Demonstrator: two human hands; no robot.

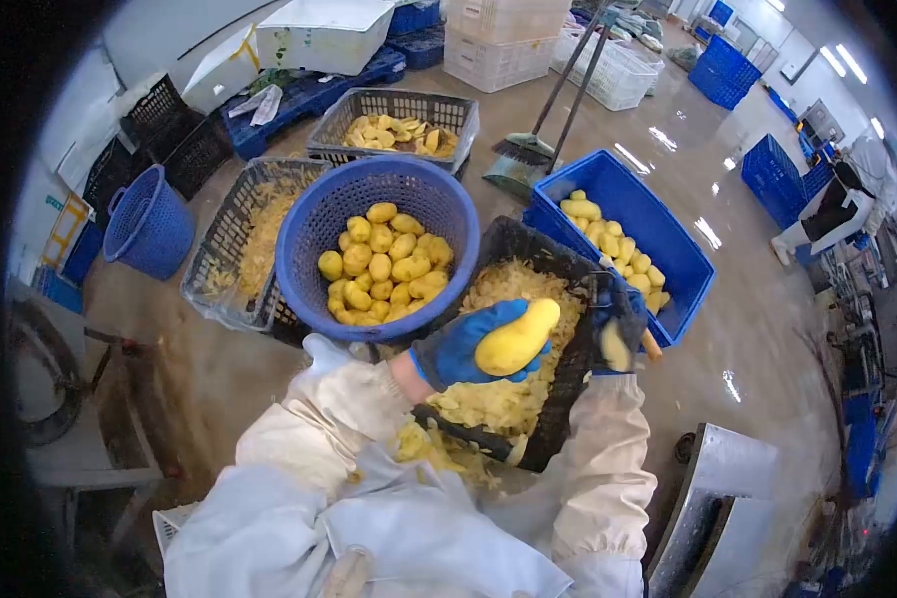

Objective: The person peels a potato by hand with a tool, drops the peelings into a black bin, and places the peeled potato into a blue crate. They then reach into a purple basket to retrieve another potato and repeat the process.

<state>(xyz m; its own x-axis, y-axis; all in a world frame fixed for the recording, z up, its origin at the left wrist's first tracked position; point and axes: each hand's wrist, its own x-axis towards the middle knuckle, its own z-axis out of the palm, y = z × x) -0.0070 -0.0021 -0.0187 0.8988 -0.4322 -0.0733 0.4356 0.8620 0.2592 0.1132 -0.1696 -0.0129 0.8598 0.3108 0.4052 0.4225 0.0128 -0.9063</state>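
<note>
My left hand (473,349), in a blue glove, is wrapped round a smooth yellow potato (518,339). To its right, my right hand (620,324), gloved and slightly blurred, is closed round what looks like a peeler, whose orange-brown handle end (651,346) sticks out below the fist. Beneath both hands a black crate (546,435) holds a heap of pale peelings (513,289). Potatoes (381,266) fill the bottom of a round blue-purple basket (304,249) at front left. More potatoes, paler ones (608,234), lie in a blue bin (693,269) at front right.
Two more black crates of peelings (209,254) (324,130) stand beyond the basket. A long-handled dustpan and broom (521,164) stand behind the bin. Metal plates (733,468) rise at lower right. Another person (837,204) is at far right, on the wet floor (747,329).
</note>
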